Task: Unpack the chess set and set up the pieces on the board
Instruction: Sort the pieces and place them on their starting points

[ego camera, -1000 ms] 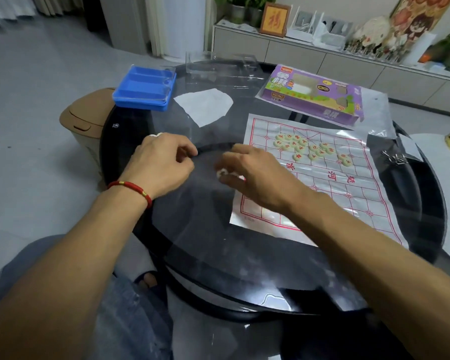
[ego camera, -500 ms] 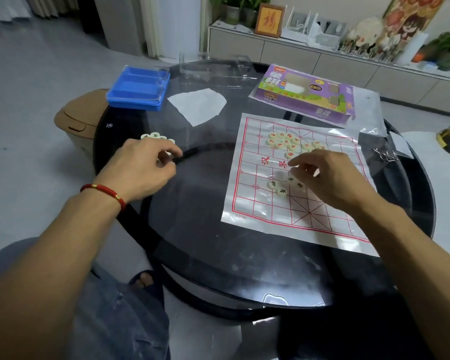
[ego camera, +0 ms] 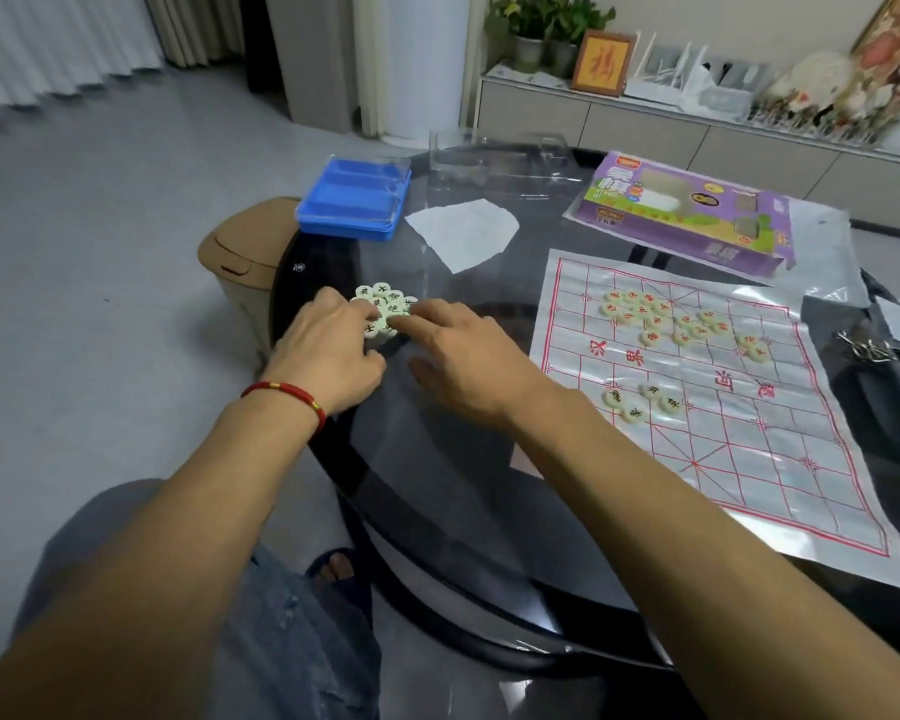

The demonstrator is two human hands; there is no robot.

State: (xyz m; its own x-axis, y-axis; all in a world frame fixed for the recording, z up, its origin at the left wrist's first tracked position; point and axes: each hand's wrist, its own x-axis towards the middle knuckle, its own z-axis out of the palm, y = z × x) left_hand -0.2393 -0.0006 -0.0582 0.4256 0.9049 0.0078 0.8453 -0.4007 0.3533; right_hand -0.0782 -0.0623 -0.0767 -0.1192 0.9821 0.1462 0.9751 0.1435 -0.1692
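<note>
A pile of cream chess pieces with black characters [ego camera: 388, 299] lies on the dark glass table [ego camera: 437, 501] at its left edge. My left hand [ego camera: 328, 353] rests on the pile's near side with bent fingers that hide what is under them. My right hand [ego camera: 468, 356] reaches in from the right, fingers spread, its index fingertip touching the pile. The plastic board sheet [ego camera: 780, 459] with red lines lies to the right. A cluster of red-lettered pieces [ego camera: 661, 317] sits on its far half, and several black-lettered pieces [ego camera: 640, 401] sit near its middle left.
A blue tray [ego camera: 354, 202], a clear plastic lid [ego camera: 494, 153], a white paper scrap [ego camera: 463, 231] and the purple box [ego camera: 692, 213] lie at the table's far side. Metal clips [ego camera: 864, 348] lie right of the board. A brown bin [ego camera: 240, 252] stands beside the table.
My right hand has left the black-lettered pieces on the board and swung left to the pile. My left hand has moved forward onto the pile.
</note>
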